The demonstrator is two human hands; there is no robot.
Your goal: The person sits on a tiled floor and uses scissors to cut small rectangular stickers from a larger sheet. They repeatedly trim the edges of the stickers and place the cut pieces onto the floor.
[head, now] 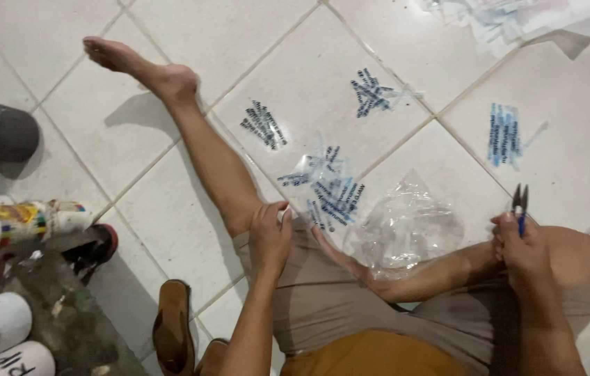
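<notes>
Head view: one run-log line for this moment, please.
left hand: on thigh, small white piece at fingertips | right hand: holds pliers, tips up | floor: printed strips, clear bag

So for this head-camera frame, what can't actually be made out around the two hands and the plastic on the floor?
- Left hand: what its fingertips pinch is too small to tell.
- Right hand: its fist hides the handles of the pliers.
- Printed plastic bags: print blurred.
- Clear bag: contents lost in glare.
- Plastic pile: cut by the top edge.

Glossy white floor tiles; clear crinkled plastic bags; dark metal pliers.
</notes>
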